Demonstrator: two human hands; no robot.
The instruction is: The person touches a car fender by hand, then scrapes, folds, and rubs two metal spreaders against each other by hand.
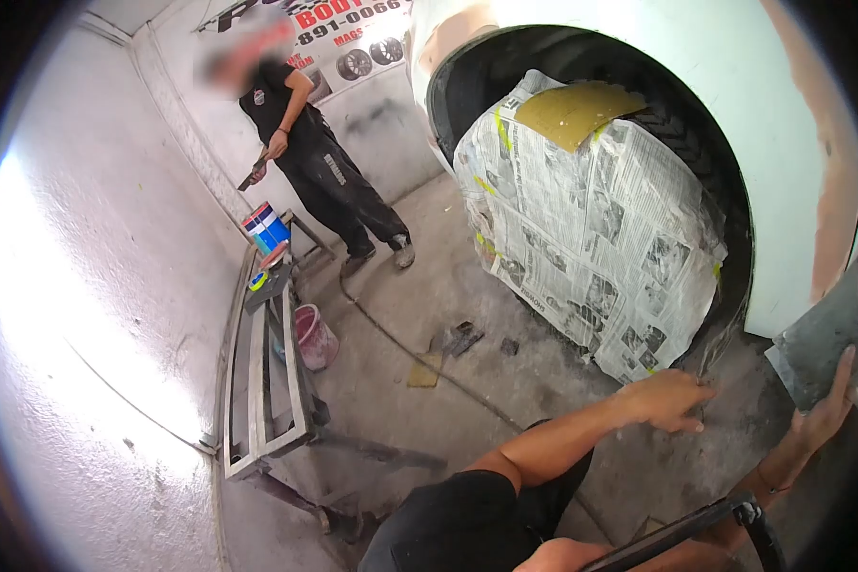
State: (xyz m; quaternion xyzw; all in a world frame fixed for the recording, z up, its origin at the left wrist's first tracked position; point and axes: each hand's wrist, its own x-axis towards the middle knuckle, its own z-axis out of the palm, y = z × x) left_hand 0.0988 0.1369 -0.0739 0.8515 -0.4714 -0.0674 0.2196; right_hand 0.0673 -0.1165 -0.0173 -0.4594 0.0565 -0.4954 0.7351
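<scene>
My left hand (pixel 672 400) reaches out low in front of the newspaper-wrapped wheel (pixel 591 238), with its fingers loosely bent and apart and nothing visible in it. At the right edge, my right hand (pixel 820 415) holds a dark grey sheet (pixel 823 343) against the lower part of the white car body (pixel 782 143), its index finger stretched along the sheet. The car panel has brownish-pink patches. A tan piece of paper (pixel 579 112) lies on top of the wrapped wheel, inside the wheel arch.
A person (pixel 319 157) in dark clothes stands at the back left. Along the left wall is a metal frame bench (pixel 257 381) with a blue can (pixel 267 227) and tape. A pink bucket (pixel 315 338), a hose (pixel 419 367) and scraps are on the floor. A black bar (pixel 677 534) crosses the bottom.
</scene>
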